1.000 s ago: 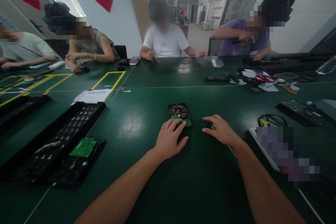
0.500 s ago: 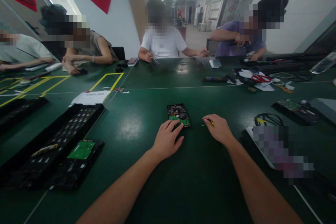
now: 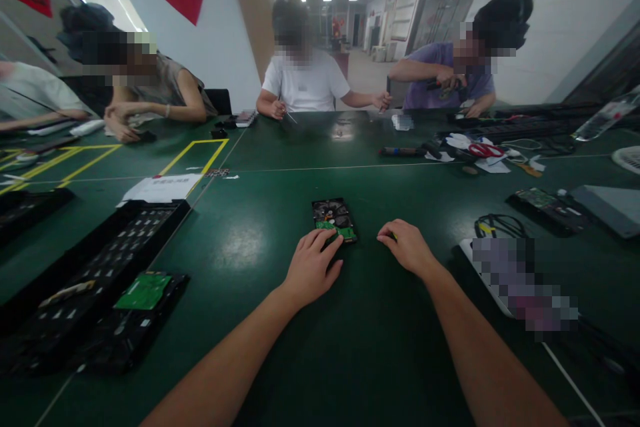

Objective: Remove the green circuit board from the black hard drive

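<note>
A black hard drive [image 3: 333,217] with a green circuit board on its near end lies on the green table [image 3: 260,213] in front of me. My left hand [image 3: 313,267] rests with its fingers spread on the drive's near edge, holding it down. My right hand [image 3: 407,248] lies just to the right of the drive, fingers curled round a small tool with a yellow tip that barely shows under the fingers. The tool's working end is hidden.
A long black tray [image 3: 90,267] with a green board [image 3: 144,291] lies at my left. At right are a cable [image 3: 495,225], another board [image 3: 543,203] and a white tray edge [image 3: 475,260]. Scissors [image 3: 484,149] and tools lie further back. Several people work across the table.
The view has shifted slightly left. My right hand has closed further over the small yellow-tipped tool. My left hand stays on the drive.
</note>
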A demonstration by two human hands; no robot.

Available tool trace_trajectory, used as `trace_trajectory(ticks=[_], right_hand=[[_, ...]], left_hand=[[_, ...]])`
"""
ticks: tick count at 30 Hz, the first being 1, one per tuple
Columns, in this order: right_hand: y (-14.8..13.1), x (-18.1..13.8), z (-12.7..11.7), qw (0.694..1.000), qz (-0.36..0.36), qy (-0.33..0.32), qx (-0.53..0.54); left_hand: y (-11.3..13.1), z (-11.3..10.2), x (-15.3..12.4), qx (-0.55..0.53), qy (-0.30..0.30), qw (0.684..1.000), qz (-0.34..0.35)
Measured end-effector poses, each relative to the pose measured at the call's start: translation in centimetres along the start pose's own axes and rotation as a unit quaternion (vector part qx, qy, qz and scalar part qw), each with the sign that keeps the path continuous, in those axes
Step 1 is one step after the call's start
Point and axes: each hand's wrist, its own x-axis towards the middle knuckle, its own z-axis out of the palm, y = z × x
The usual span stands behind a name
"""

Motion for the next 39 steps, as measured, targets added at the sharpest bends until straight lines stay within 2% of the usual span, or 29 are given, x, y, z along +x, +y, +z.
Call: trace_trajectory(ticks=[8,21,39], right_hand=[[-0.2,0.0,0.2,0.999,0.025,0.031,0.007],[1.1,0.0,-0.4,0.989,0.123,0.074,0.031],[1.0,0.0,-0.2,0.994,0.086,0.061,0.033]], left_hand=[[-0.1,0.2,-0.1,0.006,-0.001,1.0,-0.002],[-0.1,0.1,-0.1,0.006,-0.001,1.0,0.004],[-0.4,0.4,-0.1,0.001,0.005,1.0,0.005]])
